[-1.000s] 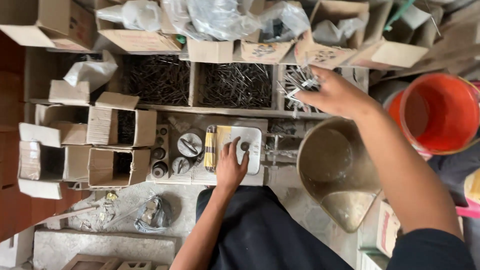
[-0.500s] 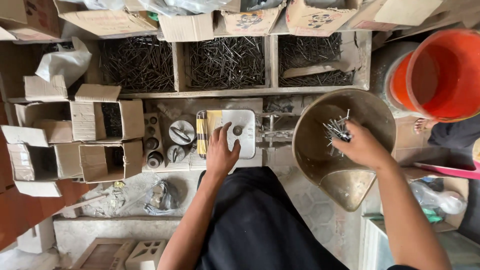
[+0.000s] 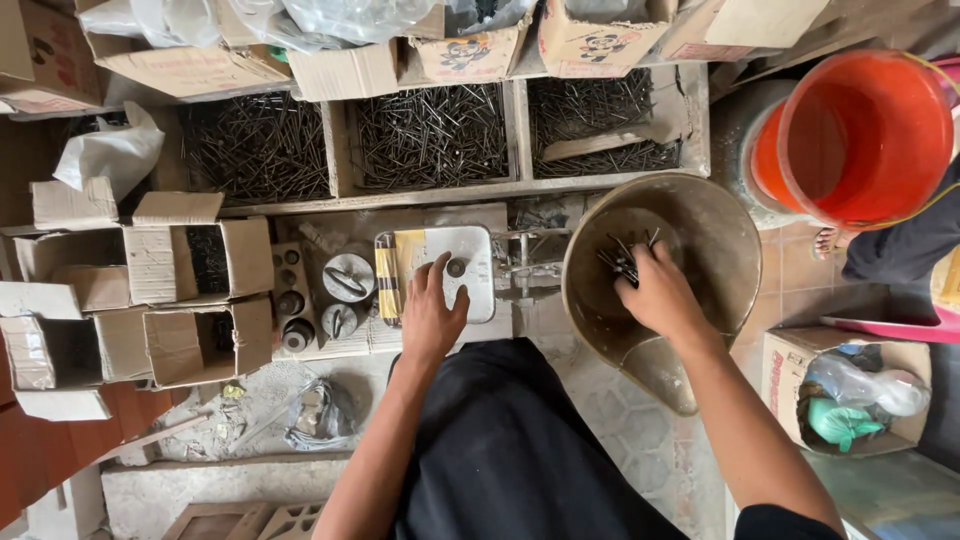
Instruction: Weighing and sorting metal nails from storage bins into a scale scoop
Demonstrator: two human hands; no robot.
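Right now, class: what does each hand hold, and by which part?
The right hand grips a bunch of nails by one end, inside the metal pan. The left hand holds nothing; it rests flat on the scale plate.

The right hand (image 3: 662, 293) covers most of the nails (image 3: 622, 258) it grips; the orange bucket (image 3: 862, 135) runs off the right edge.
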